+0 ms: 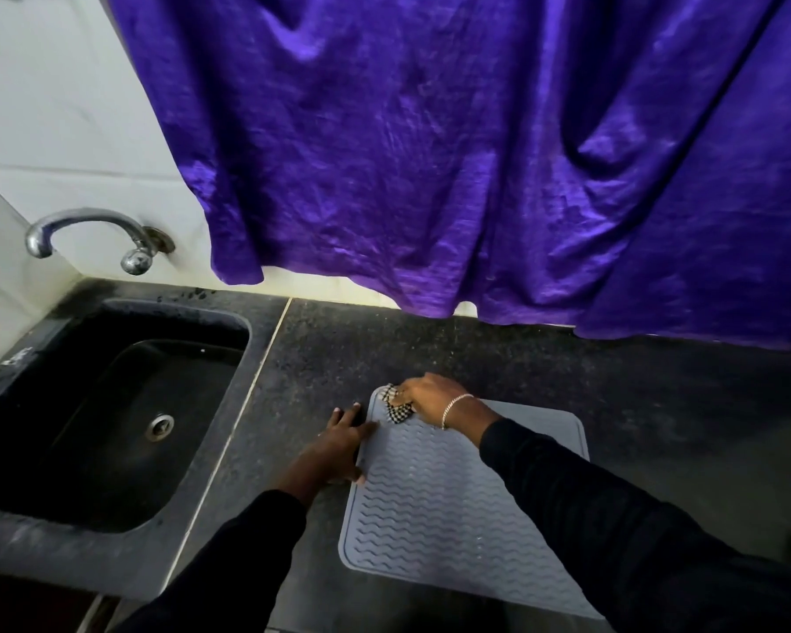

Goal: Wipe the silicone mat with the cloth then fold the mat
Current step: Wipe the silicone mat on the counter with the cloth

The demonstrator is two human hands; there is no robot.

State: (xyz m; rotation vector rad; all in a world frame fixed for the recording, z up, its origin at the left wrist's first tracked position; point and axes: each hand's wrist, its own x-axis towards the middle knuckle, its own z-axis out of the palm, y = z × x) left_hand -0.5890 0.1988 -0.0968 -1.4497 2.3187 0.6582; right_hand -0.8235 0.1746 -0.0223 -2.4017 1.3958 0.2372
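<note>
A grey silicone mat (430,509) with wavy ridges lies flat on the dark counter. My right hand (434,397) grips a bunched black-and-white checked cloth (398,406) and holds it down on the mat's far left corner. My left hand (339,445) rests flat with straight fingers across the mat's left edge, part on the mat and part on the counter. My right forearm crosses over the mat and hides part of its right side.
A black sink (124,404) with a metal drain sits to the left, under a chrome tap (88,235) on the white wall. A purple curtain (476,153) hangs down to the back of the dark stone counter (658,404).
</note>
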